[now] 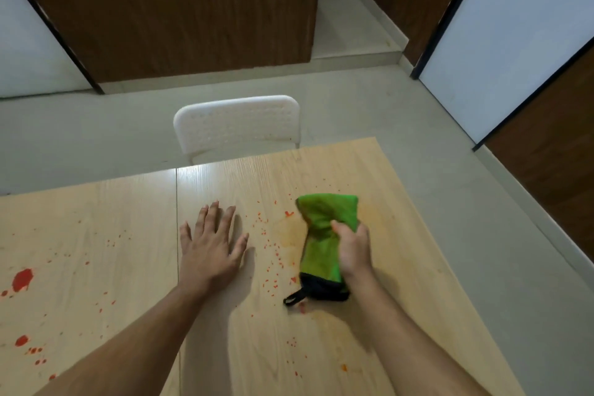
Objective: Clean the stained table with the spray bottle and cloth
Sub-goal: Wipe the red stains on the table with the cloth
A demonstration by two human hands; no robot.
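Note:
A light wooden table (401,251) is spattered with red stains (22,279) on its left part and small red specks (273,254) near the middle. A smeared orange patch (289,231) lies beside the green cloth (321,228), which has a black edge and loop at its near end. My right hand (353,249) grips the cloth from its right side and holds it against the tabletop. My left hand (209,244) rests flat on the table with fingers spread, left of the specks. No spray bottle is in view.
A white plastic chair (238,125) stands at the table's far edge. Beyond it is a grey floor (369,100), with dark wooden panels (180,10) and white wall panels (514,26) behind. The table's right edge runs diagonally close to the cloth.

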